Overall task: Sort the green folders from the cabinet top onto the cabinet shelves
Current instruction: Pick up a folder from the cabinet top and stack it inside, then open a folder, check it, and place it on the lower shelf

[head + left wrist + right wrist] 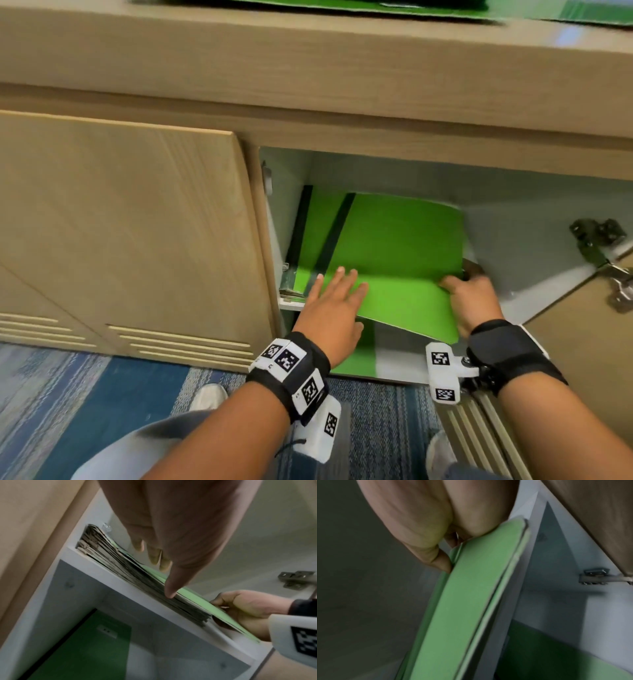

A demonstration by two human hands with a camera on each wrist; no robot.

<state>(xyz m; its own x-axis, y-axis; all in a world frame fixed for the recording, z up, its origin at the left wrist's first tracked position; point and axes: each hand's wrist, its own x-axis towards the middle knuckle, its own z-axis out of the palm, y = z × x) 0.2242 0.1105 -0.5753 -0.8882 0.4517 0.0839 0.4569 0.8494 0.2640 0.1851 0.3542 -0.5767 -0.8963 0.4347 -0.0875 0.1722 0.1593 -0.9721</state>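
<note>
A bright green folder (397,260) with a dark spine lies askew on a stack of folders (130,572) on the upper shelf (120,582) of the open cabinet, its near corner overhanging the shelf edge. My left hand (337,294) lies flat on its near left part with straight fingers. My right hand (469,291) grips the folder's right edge, thumb on top, fingers underneath; the right wrist view shows that green folder (471,601) close up. Another green folder (352,356) lies on the lower shelf. More green folders (376,5) remain on the cabinet top (308,51).
The left cabinet door (120,222) is closed. The right door (582,359) stands open, with metal hinges (597,240) on the inner wall. Blue patterned carpet (102,394) and my shoes and knees are below.
</note>
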